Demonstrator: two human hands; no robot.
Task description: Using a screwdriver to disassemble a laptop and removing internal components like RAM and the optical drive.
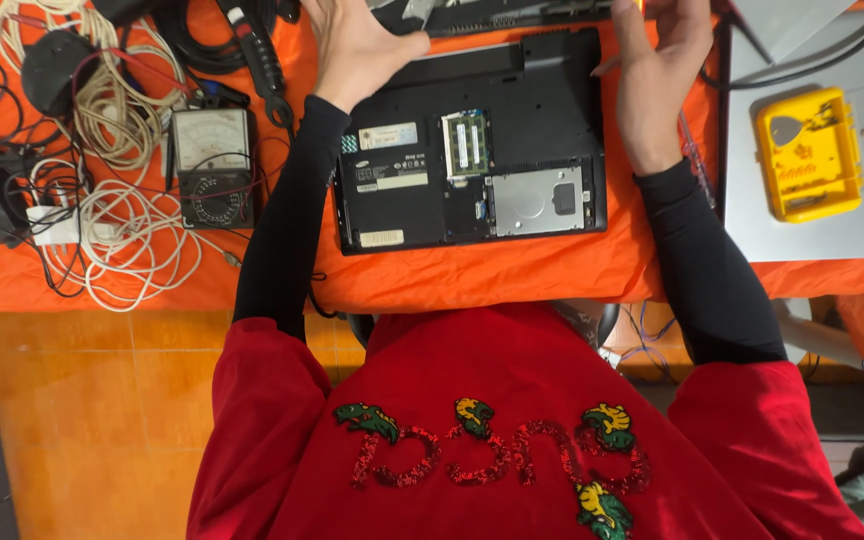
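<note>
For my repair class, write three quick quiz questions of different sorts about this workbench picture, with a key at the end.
1. True or false: the laptop lies with its underside up and its inner parts uncovered.
2. Which thing lies on the orange cloth just beyond the left hand side of the laptop? A) an analogue meter B) a soldering iron C) a keyboard
3. Fill in: the yellow tool case lies on the side of the ______ hand.

Key
1. True: memory sticks and a silver drive bay show.
2. A: the analogue meter sits among white cables.
3. Right: it lies past the right hand, on a grey surface. Both hands are open and hold nothing.
</note>
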